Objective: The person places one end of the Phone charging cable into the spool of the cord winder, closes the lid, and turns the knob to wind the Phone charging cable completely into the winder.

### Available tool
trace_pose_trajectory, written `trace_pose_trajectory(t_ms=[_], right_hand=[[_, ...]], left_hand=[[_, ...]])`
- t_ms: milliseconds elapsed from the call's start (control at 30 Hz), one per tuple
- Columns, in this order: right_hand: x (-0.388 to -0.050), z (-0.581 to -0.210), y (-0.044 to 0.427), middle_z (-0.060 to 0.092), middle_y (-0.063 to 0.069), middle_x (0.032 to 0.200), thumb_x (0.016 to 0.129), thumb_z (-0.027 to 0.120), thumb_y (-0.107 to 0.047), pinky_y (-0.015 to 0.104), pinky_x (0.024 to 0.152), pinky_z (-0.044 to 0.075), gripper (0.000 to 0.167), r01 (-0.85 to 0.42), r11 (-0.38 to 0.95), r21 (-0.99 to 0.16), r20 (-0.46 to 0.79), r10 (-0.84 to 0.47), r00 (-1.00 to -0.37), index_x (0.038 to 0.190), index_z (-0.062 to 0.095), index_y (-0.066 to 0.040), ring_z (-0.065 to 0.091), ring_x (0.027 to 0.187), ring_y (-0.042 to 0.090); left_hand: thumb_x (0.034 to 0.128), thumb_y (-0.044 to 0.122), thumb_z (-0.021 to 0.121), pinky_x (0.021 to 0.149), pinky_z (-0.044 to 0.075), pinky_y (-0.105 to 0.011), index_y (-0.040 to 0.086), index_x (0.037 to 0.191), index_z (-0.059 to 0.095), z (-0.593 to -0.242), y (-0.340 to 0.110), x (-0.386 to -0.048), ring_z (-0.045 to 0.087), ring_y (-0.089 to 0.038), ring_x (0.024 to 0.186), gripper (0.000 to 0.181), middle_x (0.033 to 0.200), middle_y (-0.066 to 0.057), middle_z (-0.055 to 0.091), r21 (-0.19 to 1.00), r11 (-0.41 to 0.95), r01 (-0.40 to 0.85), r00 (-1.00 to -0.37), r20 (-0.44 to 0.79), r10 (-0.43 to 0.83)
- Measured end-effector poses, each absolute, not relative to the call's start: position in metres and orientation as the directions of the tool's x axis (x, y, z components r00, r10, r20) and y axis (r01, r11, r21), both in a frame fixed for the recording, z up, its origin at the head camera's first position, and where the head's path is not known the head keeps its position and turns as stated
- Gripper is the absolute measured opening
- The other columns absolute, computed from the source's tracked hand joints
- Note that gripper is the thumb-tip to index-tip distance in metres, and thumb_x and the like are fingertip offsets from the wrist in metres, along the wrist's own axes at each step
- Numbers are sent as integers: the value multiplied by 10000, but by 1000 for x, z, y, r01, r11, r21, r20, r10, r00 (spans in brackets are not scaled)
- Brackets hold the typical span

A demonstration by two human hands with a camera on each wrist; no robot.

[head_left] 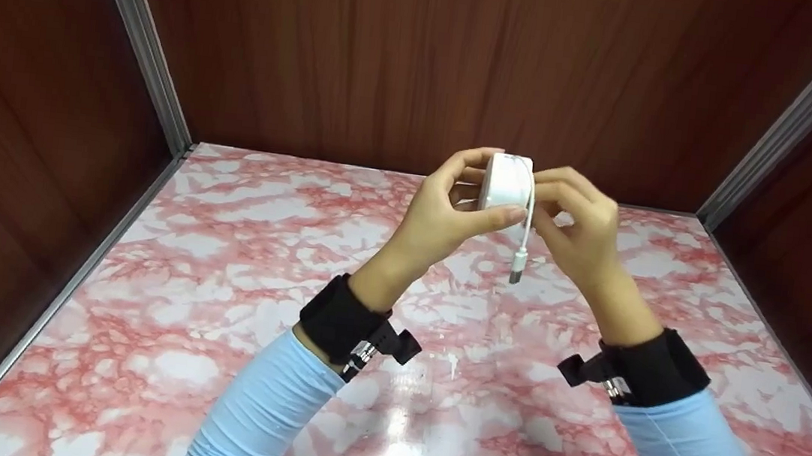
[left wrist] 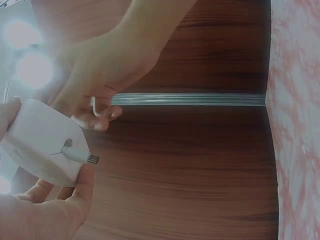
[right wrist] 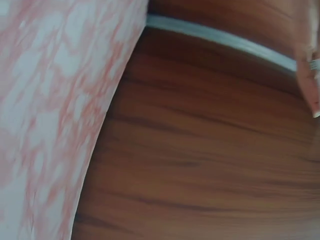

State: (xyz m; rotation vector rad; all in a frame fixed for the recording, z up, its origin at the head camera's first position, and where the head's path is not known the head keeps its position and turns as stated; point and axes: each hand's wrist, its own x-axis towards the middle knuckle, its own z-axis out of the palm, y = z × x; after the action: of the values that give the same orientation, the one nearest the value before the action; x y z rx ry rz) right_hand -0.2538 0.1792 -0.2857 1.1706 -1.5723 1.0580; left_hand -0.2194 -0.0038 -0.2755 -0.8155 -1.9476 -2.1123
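Observation:
My left hand (head_left: 438, 205) grips a white block with rounded corners (head_left: 507, 182), thumb on its near face and fingers behind. A thin white cable (head_left: 530, 211) runs down the block's right side, ending in a metal-tipped USB plug (head_left: 517, 266) that hangs below it. In the left wrist view, the block (left wrist: 42, 137) shows a small metal plug tip (left wrist: 93, 159) in front of it. Close against the block's right side is my right hand (head_left: 581, 216), its fingers bent. A short white piece of cable (left wrist: 94, 106) shows between those fingers in the left wrist view. The right wrist view barely catches a hand at its edge.
Beneath the hands lies a red-and-white marbled tabletop (head_left: 217, 299). Dark wood panels (head_left: 334, 54) enclose it at the back and sides, joined by grey metal corner strips (head_left: 143, 34). Light reflects off the table's near part.

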Motion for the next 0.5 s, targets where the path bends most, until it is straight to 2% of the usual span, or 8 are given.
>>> trace_pose_trajectory(t_ms=[67, 100, 167, 367, 500], right_hand=[[-250, -284, 180, 661, 106, 827, 821, 653, 112, 119, 490, 425, 50, -953, 118, -280, 928, -221, -300, 789, 655, 74, 509, 531, 54], [-249, -283, 180, 665, 91, 832, 799, 653, 150, 135, 455, 418, 63, -938, 87, -336, 912, -218, -347, 799, 657, 87, 502, 512, 37], [-246, -281, 179, 664, 81, 822, 775, 661, 192, 160, 417, 405, 95, -915, 51, -400, 892, -209, -402, 808, 655, 103, 491, 480, 31], [-240, -283, 172, 643, -5, 758, 766, 671, 195, 147, 428, 358, 123, -906, 160, -391, 901, -135, -412, 797, 653, 78, 447, 487, 9], [-236, -285, 169, 575, -54, 686, 793, 680, 147, 158, 431, 312, 68, -877, 224, -425, 883, -110, -456, 812, 646, 91, 388, 476, 11]], left_hand=[[779, 107, 782, 872, 530, -294, 65, 1331, 501, -275, -4, -220, 594, -229, 1024, 621, 1156, -139, 559, 876, -151, 459, -840, 483, 248], [784, 99, 775, 868, 534, -296, 58, 1333, 497, -275, -4, -220, 595, -232, 1025, 618, 1158, -146, 555, 876, -158, 456, -840, 482, 250], [792, 82, 758, 854, 545, -307, 52, 1337, 491, -275, -5, -220, 601, -234, 1021, 608, 1162, -154, 548, 878, -174, 447, -840, 478, 257], [782, 54, 748, 850, 550, -315, 40, 1326, 490, -276, -4, -220, 605, -238, 1016, 602, 1166, -167, 547, 877, -195, 438, -835, 478, 273], [769, 65, 772, 828, 551, -307, 43, 1313, 500, -277, -3, -222, 608, -231, 1002, 608, 1149, -146, 551, 886, -191, 421, -848, 460, 262]])
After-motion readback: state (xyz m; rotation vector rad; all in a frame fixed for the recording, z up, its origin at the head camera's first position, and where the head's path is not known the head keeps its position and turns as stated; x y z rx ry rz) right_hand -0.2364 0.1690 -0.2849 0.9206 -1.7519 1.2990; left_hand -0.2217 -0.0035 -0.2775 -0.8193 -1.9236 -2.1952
